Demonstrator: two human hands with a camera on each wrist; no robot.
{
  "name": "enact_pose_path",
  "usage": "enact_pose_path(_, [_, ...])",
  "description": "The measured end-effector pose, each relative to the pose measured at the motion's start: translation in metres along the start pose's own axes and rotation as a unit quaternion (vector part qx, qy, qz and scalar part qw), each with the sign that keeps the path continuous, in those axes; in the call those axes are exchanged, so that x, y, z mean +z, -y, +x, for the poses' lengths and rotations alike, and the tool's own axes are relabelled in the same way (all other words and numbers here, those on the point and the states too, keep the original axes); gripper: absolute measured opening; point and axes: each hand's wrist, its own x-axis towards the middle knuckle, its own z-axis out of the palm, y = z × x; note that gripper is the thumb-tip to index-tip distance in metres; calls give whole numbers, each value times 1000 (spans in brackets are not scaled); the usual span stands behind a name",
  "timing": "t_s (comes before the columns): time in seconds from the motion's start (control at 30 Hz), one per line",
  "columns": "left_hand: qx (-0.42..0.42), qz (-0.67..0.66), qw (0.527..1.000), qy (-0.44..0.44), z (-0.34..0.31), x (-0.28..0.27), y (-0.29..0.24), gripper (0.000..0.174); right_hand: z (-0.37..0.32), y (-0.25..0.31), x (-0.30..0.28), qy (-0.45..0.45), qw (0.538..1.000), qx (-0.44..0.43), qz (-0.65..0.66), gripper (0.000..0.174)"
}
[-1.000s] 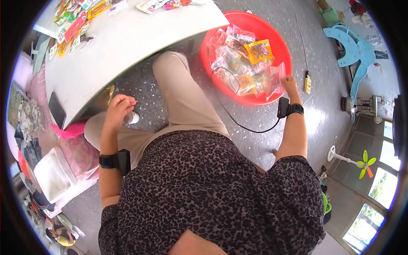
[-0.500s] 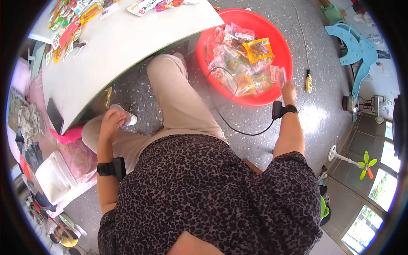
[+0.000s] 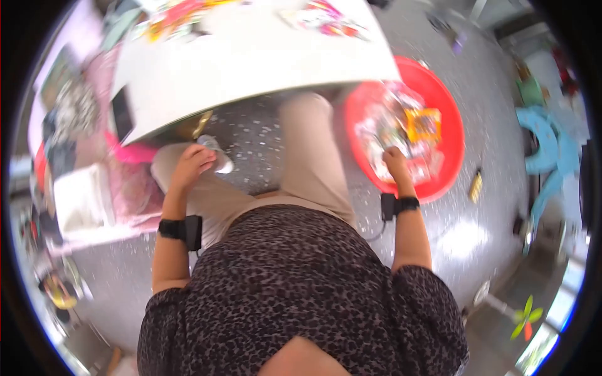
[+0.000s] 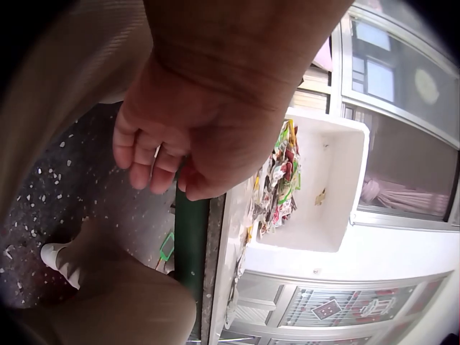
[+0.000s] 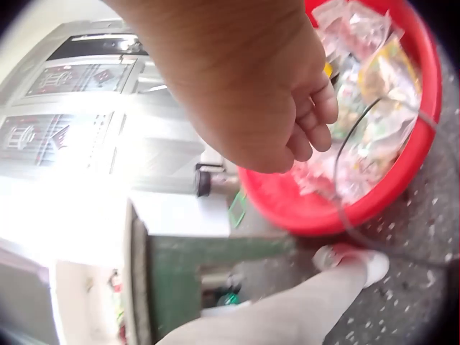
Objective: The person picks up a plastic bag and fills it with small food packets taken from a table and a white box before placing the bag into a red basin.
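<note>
Loosely curled and holding nothing, the left hand (image 3: 194, 164) hangs over the left thigh, near the table's edge; its palm and bent fingers show in the left wrist view. The right hand (image 3: 397, 164) is over the near left part of a red tub (image 3: 456, 135). In the right wrist view, the right hand (image 5: 269, 115) has loosely bent fingers with nothing visible in them. The tub holds several clear packets and a yellow-orange packet (image 3: 424, 125). Whether the right fingertips touch the packets cannot be told.
A white table (image 3: 251, 56) bears colourful packets (image 3: 329, 19) and a dark phone (image 3: 121, 114). A white bin (image 4: 330, 180) stands beyond packets in the left wrist view. A black cable (image 5: 352, 133) crosses the tub. A yellow power strip (image 3: 476, 186) lies on the floor.
The head view has shifted, and table and tub appear farther right. The right hand has left the tub's right rim for its near left part; the clear packet at its fingers is let go.
</note>
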Motion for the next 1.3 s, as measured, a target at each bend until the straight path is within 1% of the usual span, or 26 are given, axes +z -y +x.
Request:
enact_pose_path(0.03, [12, 0, 1000, -13, -4, -6, -2, 11, 7, 25, 2, -8, 997, -29, 65, 12])
enact_pose_path(0.07, [25, -4, 999, -40, -10, -8, -8, 10, 9, 64, -3, 1, 989, -78, 124, 12])
enact_pose_path(0.1, [38, -8, 997, -66, -15, -12, -13, 9, 10, 102, -8, 23, 982, -112, 147, 11])
enact_pose_path(0.13, [74, 10, 995, -71, -19, -22, -14, 9, 7, 135, -8, 26, 976, -123, 177, 9])
enact_pose_path(0.17, [108, 30, 991, -73, -23, -34, -13, 9, 10, 154, 0, 24, 971, -146, 190, 9])
enact_pose_path(0.2, [139, 9, 984, -114, -26, -45, -14, 8, 4, 188, 2, 14, 968, -169, 186, 13])
enact_pose_path(0.27, [200, -28, 962, -184, -35, -65, -14, 7, -3, 232, 17, 47, 956, -182, 226, 17])
enact_pose_path(0.3, [205, -44, 943, -259, -43, -74, -19, 9, -2, 241, 28, 27, 954, -235, 181, 18])
enact_pose_path(0.33, [209, 8, 923, -322, -46, -93, -17, 9, 0, 247, 42, 3, 948, -287, 137, 19])
enact_pose_path(0.4, [205, 111, 870, -434, -51, -135, -9, 11, 4, 257, 64, -36, 924, -374, 67, 20])
enact_pose_path(0.47, [263, 238, 786, -506, -83, -151, -33, 17, 6, 263, 78, -65, 894, -443, 12, 20])
enact_pose_path(0.53, [262, 343, 675, -599, -82, -218, -14, 22, 7, 265, 85, -77, 883, -462, -17, 23])
enact_pose_path(0.6, [246, 425, 585, -645, -95, -263, -10, 27, 6, 266, 88, -78, 883, -462, -27, 23])
enact_pose_path(0.67, [167, 417, 597, -665, -100, -311, 5, 33, 7, 268, 89, -72, 883, -463, -28, 22])
enact_pose_path(0.7, [89, 359, 651, -663, -103, -328, 10, 41, 7, 269, 88, -70, 885, -460, -31, 21])
enact_pose_path(0.8, [-12, 300, 709, -639, -103, -349, 23, 46, 7, 271, 88, -73, 884, -459, -43, 19])
enact_pose_path(0.83, [-24, 299, 722, -624, -100, -355, 27, 48, 7, 271, 89, -76, 884, -460, -48, 18])
enact_pose_path(0.93, [-42, 334, 740, -582, -98, -360, 33, 42, 7, 272, 88, -69, 885, -458, -53, 15])
enact_pose_path(1.03, [-67, 340, 769, -537, -101, -361, 27, 36, 7, 274, 88, -65, 886, -454, -66, 14])
enact_pose_path(1.13, [-47, 348, 753, -556, -103, -360, 24, 32, 7, 276, 90, -72, 881, -461, -78, 14])
enact_pose_path(1.3, [-15, 222, 799, -559, -111, -357, 21, 31, 7, 281, 89, -61, 882, -461, -75, 14])
